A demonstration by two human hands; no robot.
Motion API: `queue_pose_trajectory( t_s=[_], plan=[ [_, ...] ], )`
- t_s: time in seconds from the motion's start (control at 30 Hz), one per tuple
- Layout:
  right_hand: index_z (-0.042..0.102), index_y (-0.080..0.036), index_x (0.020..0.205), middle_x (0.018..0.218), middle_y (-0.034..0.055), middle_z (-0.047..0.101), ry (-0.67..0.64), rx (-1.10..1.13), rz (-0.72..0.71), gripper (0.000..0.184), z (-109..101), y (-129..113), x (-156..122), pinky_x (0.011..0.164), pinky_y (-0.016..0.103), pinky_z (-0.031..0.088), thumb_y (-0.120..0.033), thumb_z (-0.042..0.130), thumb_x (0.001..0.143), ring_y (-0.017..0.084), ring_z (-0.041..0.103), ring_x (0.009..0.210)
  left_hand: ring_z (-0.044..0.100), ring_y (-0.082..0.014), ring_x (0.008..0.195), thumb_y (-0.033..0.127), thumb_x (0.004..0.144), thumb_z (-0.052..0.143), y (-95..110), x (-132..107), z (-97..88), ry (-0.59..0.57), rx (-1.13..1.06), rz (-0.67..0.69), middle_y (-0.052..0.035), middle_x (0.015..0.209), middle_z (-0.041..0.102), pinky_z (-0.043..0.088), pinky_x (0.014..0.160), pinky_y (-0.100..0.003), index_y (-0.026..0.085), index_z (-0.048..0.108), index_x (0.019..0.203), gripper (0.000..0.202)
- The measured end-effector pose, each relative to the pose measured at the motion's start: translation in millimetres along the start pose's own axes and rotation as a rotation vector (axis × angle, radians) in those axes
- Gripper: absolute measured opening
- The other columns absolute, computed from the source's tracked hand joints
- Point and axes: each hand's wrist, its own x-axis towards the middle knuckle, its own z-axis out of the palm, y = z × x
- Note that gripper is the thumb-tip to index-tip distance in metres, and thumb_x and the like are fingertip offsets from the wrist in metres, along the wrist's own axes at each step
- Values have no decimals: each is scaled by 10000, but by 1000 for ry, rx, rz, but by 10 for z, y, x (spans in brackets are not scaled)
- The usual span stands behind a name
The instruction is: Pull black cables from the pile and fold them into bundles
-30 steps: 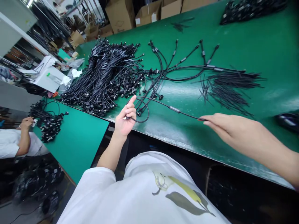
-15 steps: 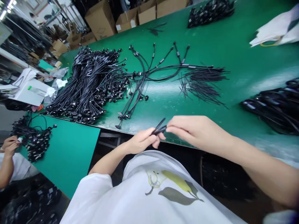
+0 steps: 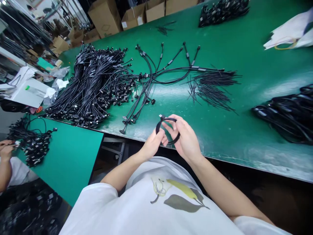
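Note:
A black cable (image 3: pixel 158 126), wound into a small round coil, is held between my two hands above the front edge of the green table. My left hand (image 3: pixel 155 142) pinches the coil's left side, near a connector end that sticks up at the top. On the right side, my right hand (image 3: pixel 187 137) has its fingers curled round the loop. Beyond the hands lie several loose cables (image 3: pixel 146 88) with connectors. To their right is a pile of thin black ties (image 3: pixel 212 88).
A large heap of black cables (image 3: pixel 93 78) covers the table's left part. Coiled cables (image 3: pixel 288 114) lie at the right and a black bundle (image 3: pixel 222 13) at the back. Cardboard boxes (image 3: pixel 105 19) stand behind the table. At far left, another person's hands (image 3: pixel 6 148) work beside more cables.
My right hand has moved left and inward and now grips the coil. The coil has turned to show as an open ring, where before it appeared edge-on.

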Motion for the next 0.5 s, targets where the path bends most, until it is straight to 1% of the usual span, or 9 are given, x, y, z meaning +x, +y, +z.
queue_pose_trajectory(
  t_s=[0.03, 0.07, 0.13, 0.2, 0.27, 0.3, 0.37, 0.43, 0.5],
  plan=[
    [438, -200, 729, 989, 41, 545, -18, -12, -11, 427, 17, 3, -16, 764, 268, 541, -574, 619, 829, 153, 608, 948, 429, -107, 584, 659, 879, 458, -2, -14, -22, -48, 98, -3, 52, 648, 407, 388, 624, -273, 204, 429, 865, 456],
    [423, -193, 711, 1041, 47, 545, -39, -25, -19, 438, 33, 14, -34, 748, 265, 543, -554, 647, 815, 155, 615, 950, 425, -109, 585, 620, 896, 460, 2, -31, -45, -98, 203, -16, 47, 654, 426, 377, 611, -270, 199, 449, 887, 422],
    [382, -189, 701, 989, 21, 534, -47, -1, -33, 453, 61, 45, -67, 600, 222, 508, -499, 698, 796, 98, 603, 743, 417, -115, 596, 552, 915, 467, 14, -75, -89, -197, 390, -52, 37, 654, 450, 365, 604, -270, 192, 484, 876, 363],
    [384, -206, 757, 860, -31, 487, -6, 74, -18, 413, 82, 62, -83, 448, 177, 398, -461, 705, 805, 30, 468, 512, 418, -121, 613, 549, 909, 474, 11, -117, -121, -294, 474, -81, 27, 654, 462, 370, 624, -277, 192, 488, 796, 375],
    [409, -228, 832, 783, -62, 449, 12, 136, 42, 352, 89, 45, -76, 375, 151, 287, -463, 671, 835, 6, 339, 415, 441, -131, 643, 634, 895, 428, -15, -138, -140, -380, 418, -106, 9, 669, 479, 396, 671, -293, 191, 482, 730, 476],
    [425, -233, 855, 753, -68, 443, 8, 137, 66, 331, 85, 27, -65, 360, 143, 249, -468, 658, 844, 5, 312, 400, 464, -139, 675, 687, 879, 400, -36, -139, -143, -391, 362, -111, -5, 694, 498, 410, 706, -302, 188, 492, 716, 532],
    [462, -226, 850, 661, -77, 415, -28, 95, 94, 322, 63, -14, -37, 352, 135, 221, -496, 636, 854, 11, 280, 388, 511, -161, 787, 757, 820, 432, -83, -131, -128, -348, 245, -100, -37, 790, 545, 425, 800, -314, 176, 545, 730, 598],
    [492, -211, 815, 556, -85, 367, -66, 42, 95, 350, 28, -38, -7, 350, 135, 229, -538, 607, 867, 21, 266, 379, 536, -173, 859, 751, 776, 526, -112, -127, -84, -276, 111, -128, -56, 861, 572, 430, 854, -318, 161, 600, 789, 595],
    [510, -196, 774, 496, -88, 335, -97, 5, 96, 391, -12, -39, 22, 343, 136, 244, -565, 600, 866, 27, 272, 370, 559, -165, 792, 707, 768, 590, -102, -138, -22, -278, -82, -244, -56, 824, 579, 461, 807, -322, 143, 610, 822, 566]
  ],
)
